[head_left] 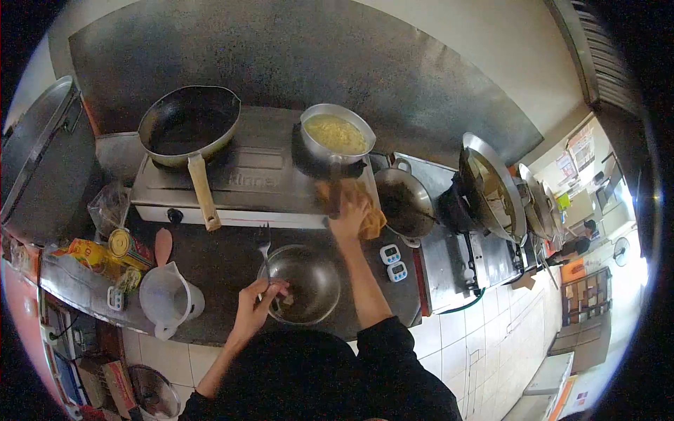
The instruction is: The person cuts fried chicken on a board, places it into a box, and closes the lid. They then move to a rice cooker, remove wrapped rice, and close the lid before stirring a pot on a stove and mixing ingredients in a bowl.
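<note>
My left hand (250, 306) is closed around a fork (264, 244), its tines pointing up toward the stove. It hovers at the left rim of a steel mixing bowl (319, 282), which has some small pinkish pieces on its left side. My right hand (348, 219), slightly blurred, grips a brown-orange cloth (373, 219) at the front right of the stove. That cloth lies over the handle area of a saucepan (314, 146) holding a yellow, lumpy liquid on the right burner.
A black frying pan (188, 123) rests on the stove's (246, 200) left burner, handle forward. A wok (404, 200) and two small timers (393, 263) are at the right. A white pitcher (168, 298), a can (123, 244) and a large pot (49, 161) stand left.
</note>
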A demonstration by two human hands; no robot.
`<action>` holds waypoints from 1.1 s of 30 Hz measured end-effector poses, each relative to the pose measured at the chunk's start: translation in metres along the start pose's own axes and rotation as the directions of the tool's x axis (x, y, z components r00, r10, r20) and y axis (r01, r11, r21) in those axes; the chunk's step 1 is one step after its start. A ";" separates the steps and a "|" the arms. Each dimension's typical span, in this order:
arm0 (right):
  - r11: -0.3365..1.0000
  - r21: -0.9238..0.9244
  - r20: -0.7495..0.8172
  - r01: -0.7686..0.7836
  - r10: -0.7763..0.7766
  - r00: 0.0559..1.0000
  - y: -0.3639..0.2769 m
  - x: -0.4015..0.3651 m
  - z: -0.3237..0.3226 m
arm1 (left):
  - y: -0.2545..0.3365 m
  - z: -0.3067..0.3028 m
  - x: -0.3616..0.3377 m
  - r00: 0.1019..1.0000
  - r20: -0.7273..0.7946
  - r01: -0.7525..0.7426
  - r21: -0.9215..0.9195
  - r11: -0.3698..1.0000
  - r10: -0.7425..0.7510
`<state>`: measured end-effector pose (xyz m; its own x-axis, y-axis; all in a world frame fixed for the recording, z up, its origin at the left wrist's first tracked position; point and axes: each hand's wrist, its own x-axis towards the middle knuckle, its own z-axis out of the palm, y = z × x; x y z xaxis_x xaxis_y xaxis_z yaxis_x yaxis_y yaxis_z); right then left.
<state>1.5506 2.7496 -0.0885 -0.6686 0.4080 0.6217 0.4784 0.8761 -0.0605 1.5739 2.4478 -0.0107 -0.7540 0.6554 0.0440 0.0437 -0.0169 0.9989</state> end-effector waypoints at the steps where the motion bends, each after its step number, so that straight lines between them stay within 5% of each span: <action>1: 0.999 0.035 0.000 0.033 -0.033 0.999 -0.008 -0.009 0.007 | 0.001 0.001 0.000 0.999 0.023 -0.024 0.011 1.000 0.024; 5: 0.955 0.181 0.203 0.235 -0.270 0.941 0.022 -0.021 0.002 | 0.007 -0.003 -0.005 0.998 0.031 -0.055 0.028 0.998 0.054; 8: 0.983 0.172 0.176 0.068 -0.099 0.979 0.015 -0.012 -0.039 | 0.005 -0.017 -0.020 0.999 -0.049 -0.017 0.052 0.998 0.019; 12: 0.911 0.170 0.057 0.375 -0.389 0.919 -0.004 -0.020 -0.021 | -0.007 -0.031 -0.042 0.992 -0.118 0.041 0.047 0.998 -0.036; 14: 0.923 0.251 0.289 0.293 -0.360 0.887 -0.046 -0.018 -0.040 | -0.011 -0.032 -0.049 0.992 -0.122 0.012 0.027 1.000 -0.009; 16: 0.864 0.194 0.072 0.466 -0.486 0.871 -0.079 -0.016 -0.031 | -0.009 -0.032 -0.053 0.992 -0.127 0.002 0.018 1.000 0.000; 19: 0.830 0.237 0.050 0.505 -0.529 0.847 -0.127 -0.009 -0.023 | -0.001 -0.031 -0.057 0.993 -0.117 0.007 0.024 1.000 -0.004; 25: 0.903 0.232 0.071 0.363 -0.387 0.919 -0.098 -0.022 -0.031 | 0.013 -0.027 -0.064 0.997 -0.083 0.016 0.125 0.992 -0.005; 27: 0.949 0.170 0.204 0.264 -0.296 0.933 -0.069 -0.033 -0.059 | -0.004 -0.029 -0.066 0.997 -0.074 0.009 0.101 0.995 -0.002; 31: 0.965 0.236 0.101 0.113 -0.140 0.985 -0.051 -0.058 -0.155 | -0.016 -0.022 -0.065 0.998 -0.039 -0.041 0.144 0.989 0.047; 33: 0.980 0.188 0.056 -0.065 0.055 0.997 -0.034 -0.082 -0.168 | -0.012 -0.018 -0.064 1.000 -0.026 -0.001 0.099 0.995 0.003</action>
<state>1.6844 2.6434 -0.0060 -0.6718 0.4695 0.5729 0.4051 0.8804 -0.2465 1.6098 2.3928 -0.0256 -0.7706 0.6356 0.0477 0.1089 0.0575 0.9924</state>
